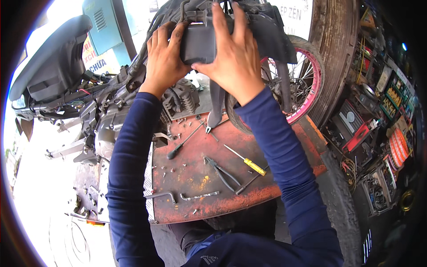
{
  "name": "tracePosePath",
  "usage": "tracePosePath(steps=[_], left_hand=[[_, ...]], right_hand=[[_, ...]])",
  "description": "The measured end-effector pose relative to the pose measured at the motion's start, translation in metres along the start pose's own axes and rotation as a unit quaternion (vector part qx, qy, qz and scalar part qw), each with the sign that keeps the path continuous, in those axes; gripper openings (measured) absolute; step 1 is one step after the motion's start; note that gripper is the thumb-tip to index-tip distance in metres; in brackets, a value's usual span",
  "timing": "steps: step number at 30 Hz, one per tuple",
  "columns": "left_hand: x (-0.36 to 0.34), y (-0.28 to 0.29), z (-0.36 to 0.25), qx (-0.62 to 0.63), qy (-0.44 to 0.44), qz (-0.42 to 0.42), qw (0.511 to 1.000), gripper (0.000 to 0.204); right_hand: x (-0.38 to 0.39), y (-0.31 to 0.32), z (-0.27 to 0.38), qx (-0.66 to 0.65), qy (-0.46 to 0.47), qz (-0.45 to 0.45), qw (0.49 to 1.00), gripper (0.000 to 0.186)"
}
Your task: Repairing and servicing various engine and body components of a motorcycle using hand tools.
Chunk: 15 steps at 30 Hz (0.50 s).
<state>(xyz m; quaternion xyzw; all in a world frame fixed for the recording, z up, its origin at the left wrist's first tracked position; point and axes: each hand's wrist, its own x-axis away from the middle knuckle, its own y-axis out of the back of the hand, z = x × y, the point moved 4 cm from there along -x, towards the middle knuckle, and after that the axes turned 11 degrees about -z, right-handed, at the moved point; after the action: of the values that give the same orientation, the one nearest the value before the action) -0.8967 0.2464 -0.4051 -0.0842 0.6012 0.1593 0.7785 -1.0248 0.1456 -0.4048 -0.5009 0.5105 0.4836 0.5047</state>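
Both my hands are up at the front of a partly stripped motorcycle, around a black plastic box-shaped part. My left hand grips its left side, fingers bent over the upper edge. On the other side, my right hand has its thumb at the lower edge and its fingers reaching up over the part. Some fingertips overlap dark parts behind, so their exact contact is hard to see. Below the hands is the finned engine cylinder. A wheel with a pink rim stands to the right.
On the worn red platform lie pliers, a yellow-handled screwdriver, a dark-handled screwdriver, an L-shaped wrench, a bent metal bar and several loose screws. The black seat rises left; cluttered tools fill the right.
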Motion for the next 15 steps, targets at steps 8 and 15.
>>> tracePosePath(steps=[8, 15], left_hand=[[-0.015, 0.026, 0.041, 0.221, 0.042, 0.028, 0.974, 0.077], [-0.010, 0.033, 0.074, 0.098, 0.032, 0.017, 0.994, 0.053]], right_hand=[[-0.030, -0.016, 0.004, 0.088, 0.030, 0.159, 0.983, 0.104], [-0.015, -0.025, 0.011, 0.171, 0.012, 0.183, 0.968, 0.108]])
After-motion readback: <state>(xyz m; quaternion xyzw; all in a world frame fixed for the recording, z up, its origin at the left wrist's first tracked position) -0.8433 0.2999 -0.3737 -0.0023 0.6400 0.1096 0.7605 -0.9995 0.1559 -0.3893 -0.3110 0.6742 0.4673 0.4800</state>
